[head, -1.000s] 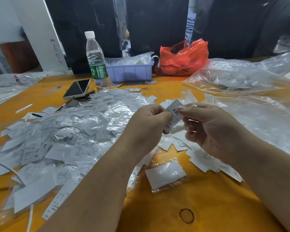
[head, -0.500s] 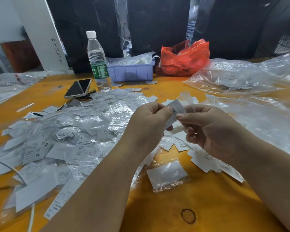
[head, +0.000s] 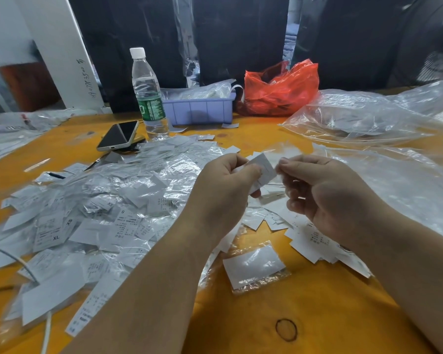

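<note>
Above an orange bench (head: 317, 315), a person's left hand (head: 225, 182) pinches a small white label (head: 265, 168) between thumb and curled fingers, holding it in the air between both hands. The right hand (head: 325, 198), fingers curled, brings its thumb and forefinger together at the label's right edge, though blur hides whether they actually grip it. A heap of bagged white labels (head: 100, 213) lies to the left, with a phone (head: 118, 135), a water bottle (head: 149, 93), a purple tray (head: 200, 108) and a red bag (head: 279, 90) further back.
</note>
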Demonstrator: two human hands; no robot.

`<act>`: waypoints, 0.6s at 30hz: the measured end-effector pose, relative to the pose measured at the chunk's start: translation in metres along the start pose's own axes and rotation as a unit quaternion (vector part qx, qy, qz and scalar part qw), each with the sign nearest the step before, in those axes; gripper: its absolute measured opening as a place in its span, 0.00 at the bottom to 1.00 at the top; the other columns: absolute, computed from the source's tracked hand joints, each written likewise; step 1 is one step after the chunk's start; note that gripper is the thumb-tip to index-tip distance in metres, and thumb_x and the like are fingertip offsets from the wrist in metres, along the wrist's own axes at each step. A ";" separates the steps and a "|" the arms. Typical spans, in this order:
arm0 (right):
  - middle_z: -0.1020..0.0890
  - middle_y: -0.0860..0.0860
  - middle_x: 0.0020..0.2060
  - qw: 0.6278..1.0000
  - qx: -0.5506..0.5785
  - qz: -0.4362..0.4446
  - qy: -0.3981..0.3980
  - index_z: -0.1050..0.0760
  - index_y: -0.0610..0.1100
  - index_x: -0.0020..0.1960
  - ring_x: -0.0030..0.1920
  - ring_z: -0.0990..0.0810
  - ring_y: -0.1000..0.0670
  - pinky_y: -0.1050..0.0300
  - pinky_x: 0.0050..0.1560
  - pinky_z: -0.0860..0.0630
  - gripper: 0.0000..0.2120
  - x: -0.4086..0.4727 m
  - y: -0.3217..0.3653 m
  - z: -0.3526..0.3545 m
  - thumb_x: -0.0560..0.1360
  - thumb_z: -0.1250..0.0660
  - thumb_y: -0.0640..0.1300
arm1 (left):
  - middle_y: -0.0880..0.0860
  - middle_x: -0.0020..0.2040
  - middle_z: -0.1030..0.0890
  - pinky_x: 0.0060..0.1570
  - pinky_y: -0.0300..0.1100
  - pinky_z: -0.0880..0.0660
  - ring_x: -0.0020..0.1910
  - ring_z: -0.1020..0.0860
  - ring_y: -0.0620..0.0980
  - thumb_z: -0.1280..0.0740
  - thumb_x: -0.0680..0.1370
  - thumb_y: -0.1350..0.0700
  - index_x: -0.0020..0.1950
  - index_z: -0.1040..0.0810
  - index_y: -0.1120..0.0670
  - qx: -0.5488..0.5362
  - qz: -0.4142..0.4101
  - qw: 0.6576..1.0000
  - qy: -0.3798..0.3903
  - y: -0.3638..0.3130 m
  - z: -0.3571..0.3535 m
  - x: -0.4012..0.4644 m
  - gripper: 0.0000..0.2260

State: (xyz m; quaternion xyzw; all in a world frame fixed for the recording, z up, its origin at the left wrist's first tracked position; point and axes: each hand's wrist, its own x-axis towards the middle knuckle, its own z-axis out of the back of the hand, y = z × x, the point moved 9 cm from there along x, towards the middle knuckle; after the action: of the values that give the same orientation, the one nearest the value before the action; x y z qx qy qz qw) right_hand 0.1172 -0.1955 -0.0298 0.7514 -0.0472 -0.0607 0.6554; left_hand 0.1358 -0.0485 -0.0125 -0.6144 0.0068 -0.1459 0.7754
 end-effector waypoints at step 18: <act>0.33 0.49 0.27 1.000 -0.006 0.007 0.003 0.24 0.45 0.28 0.27 0.36 0.53 0.61 0.24 0.34 0.13 0.000 -0.002 -0.003 0.64 0.27 0.52 | 0.49 0.29 0.22 0.24 0.35 0.33 0.26 0.30 0.45 0.33 0.79 0.56 0.40 0.19 0.53 -0.180 0.097 0.978 0.034 0.015 -0.008 0.001 0.08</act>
State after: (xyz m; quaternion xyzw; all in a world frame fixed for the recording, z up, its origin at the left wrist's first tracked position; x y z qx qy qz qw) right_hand 0.1175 -0.1923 -0.0315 0.7471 -0.0505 -0.0541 0.6606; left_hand 0.1382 -0.0532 -0.0286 -0.7351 0.1194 -0.0869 0.6616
